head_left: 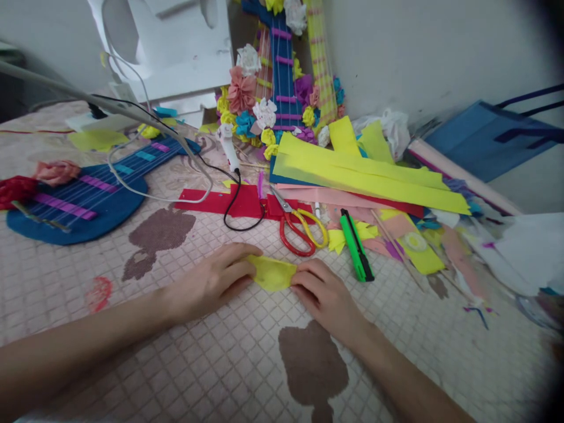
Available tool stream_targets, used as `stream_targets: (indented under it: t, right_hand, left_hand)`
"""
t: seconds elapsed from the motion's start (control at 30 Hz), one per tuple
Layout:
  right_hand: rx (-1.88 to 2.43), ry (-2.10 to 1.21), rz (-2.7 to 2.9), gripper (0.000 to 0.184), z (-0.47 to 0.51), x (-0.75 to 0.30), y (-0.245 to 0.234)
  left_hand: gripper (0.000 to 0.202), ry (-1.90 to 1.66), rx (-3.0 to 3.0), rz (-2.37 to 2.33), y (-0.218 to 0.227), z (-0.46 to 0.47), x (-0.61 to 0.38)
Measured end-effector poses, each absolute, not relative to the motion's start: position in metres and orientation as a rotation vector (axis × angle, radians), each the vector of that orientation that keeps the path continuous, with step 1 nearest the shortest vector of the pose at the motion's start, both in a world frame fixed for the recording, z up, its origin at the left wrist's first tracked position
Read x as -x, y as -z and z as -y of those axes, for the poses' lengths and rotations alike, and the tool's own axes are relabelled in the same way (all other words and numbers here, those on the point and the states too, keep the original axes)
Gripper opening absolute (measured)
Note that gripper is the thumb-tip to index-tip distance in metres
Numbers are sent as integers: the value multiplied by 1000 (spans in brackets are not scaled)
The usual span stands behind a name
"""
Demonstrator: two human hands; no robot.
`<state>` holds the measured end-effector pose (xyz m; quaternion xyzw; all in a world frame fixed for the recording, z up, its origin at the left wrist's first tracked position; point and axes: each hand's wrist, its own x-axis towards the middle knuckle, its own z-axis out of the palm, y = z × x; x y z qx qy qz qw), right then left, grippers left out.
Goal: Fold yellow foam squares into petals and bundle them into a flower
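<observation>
A small yellow piece of crepe paper [273, 274] is stretched between my two hands, just above the patterned tablecloth. My left hand [215, 273] pinches its left end, and my right hand [324, 294] pinches the right end. The paper's upper edge looks straight and its lower edge curves. Beyond my hands lie scissors [301, 232] with one red and one yellow handle. A green box cutter [356, 247] rests to the right of them. Red paper strips [242, 201] lie behind the scissors.
At the left lies a blue paper guitar [83, 200] with flowers. More decorated guitars [284, 70] stand against the wall. A white glue gun [227, 147] trails a black cord. Yellow sheets [365, 173] cover the back right, near a blue bag [493, 138]. A white cable [145, 120] crosses the left.
</observation>
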<state>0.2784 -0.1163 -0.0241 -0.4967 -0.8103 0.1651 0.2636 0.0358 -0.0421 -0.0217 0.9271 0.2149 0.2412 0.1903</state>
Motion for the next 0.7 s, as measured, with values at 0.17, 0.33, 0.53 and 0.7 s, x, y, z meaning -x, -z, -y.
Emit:
stream_targets:
  t: [0.17,0.33,0.53,0.7]
  right_hand:
    - [1405,-596,2071,12,116,-276,22]
    - [1454,-679,1971,10,117,-273,19]
    - [1508,-698,1913,8,116,-270,17]
    - [1531,-700,1889,11,116,-267,16]
  left_hand:
    - [12,-615,-2526,-754,19,43,-36]
    - [11,-605,-2390,-838,16,39,-40]
    - [9,-570,-2347,-851,16,34,-44]
    - [8,-527,-2335,-845,15,31,-45]
